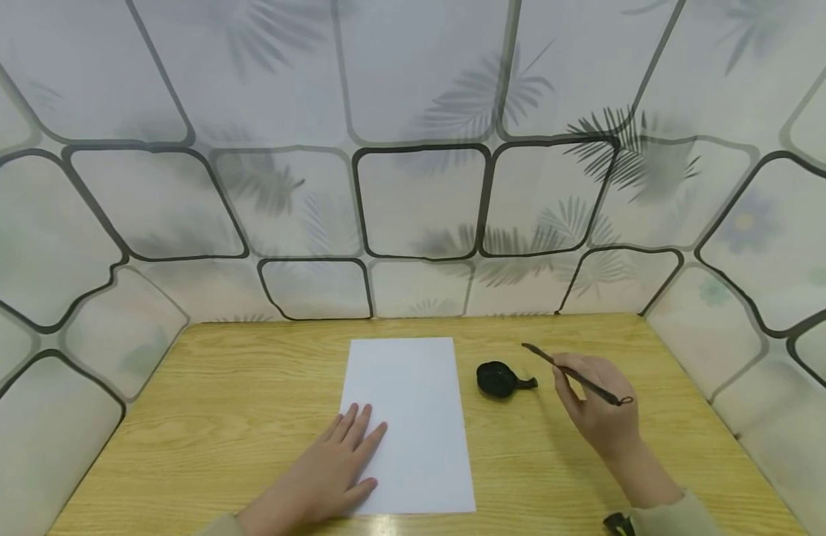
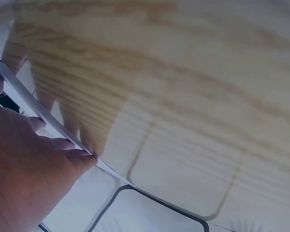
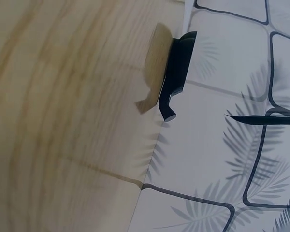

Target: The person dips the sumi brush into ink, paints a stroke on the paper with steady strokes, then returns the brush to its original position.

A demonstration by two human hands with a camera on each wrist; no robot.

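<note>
A white sheet of paper [image 1: 420, 417] lies upright-wise on the wooden table. My left hand [image 1: 333, 465] rests on its left edge, fingers spread and mostly straight; the left wrist view shows that hand [image 2: 34, 159] along the paper's edge [image 2: 43, 113]. To the right of the paper sits a small black dish with a short handle [image 1: 497, 380], its contents too dark to make out. My right hand [image 1: 600, 406] pinches a dark, slender writing brush [image 1: 580, 378], raised above the table with its tip towards the dish. The brush's pointed tip [image 3: 253, 119] shows in the right wrist view.
The light wooden table [image 1: 252, 387] meets pale fabric-like walls [image 1: 420, 201] at the back and both sides, patterned with dark-outlined blocks and leaves. A small black object [image 1: 617, 523] is by the right sleeve.
</note>
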